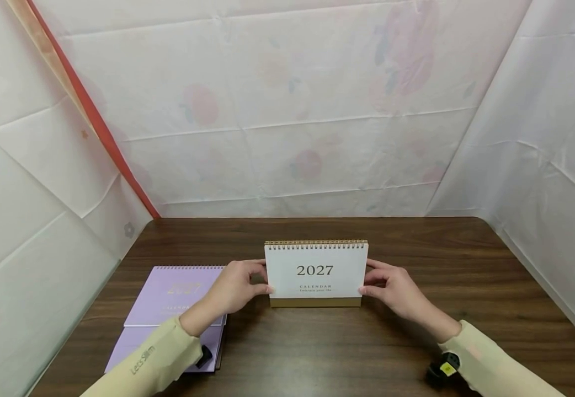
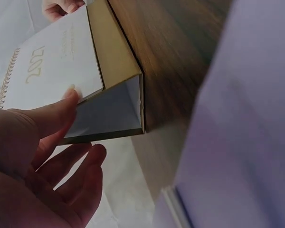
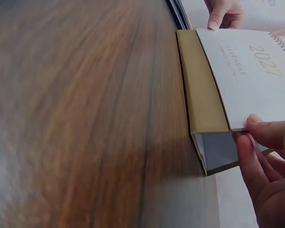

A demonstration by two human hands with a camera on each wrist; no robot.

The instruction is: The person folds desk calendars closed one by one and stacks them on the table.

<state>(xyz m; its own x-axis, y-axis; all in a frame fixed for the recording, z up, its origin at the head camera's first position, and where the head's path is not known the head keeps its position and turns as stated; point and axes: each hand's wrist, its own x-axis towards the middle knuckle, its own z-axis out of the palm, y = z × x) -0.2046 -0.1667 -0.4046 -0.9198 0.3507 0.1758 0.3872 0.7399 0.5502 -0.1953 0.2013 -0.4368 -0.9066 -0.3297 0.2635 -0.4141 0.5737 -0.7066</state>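
Note:
A white desk calendar (image 1: 315,278) with "2027" on its cover stands upright on the table, spiral binding along the top and a gold base strip below. My left hand (image 1: 237,285) holds its left edge, the thumb on the front cover and the other fingers around the side. At the opposite edge, my right hand (image 1: 398,290) pinches the cover, with its thumb in front and fingers behind. Both wrist views show the calendar's open triangular side, hollow between front and back. The left hand (image 2: 52,152) has its lower fingers loosely bent near the back panel.
Purple 2027 calendars (image 1: 143,309) lie on the left of the brown wooden table (image 1: 317,353), partly under the left forearm. White patterned sheeting (image 1: 287,154) hangs behind the table and at both sides. A red strip (image 1: 94,116) runs down the left corner.

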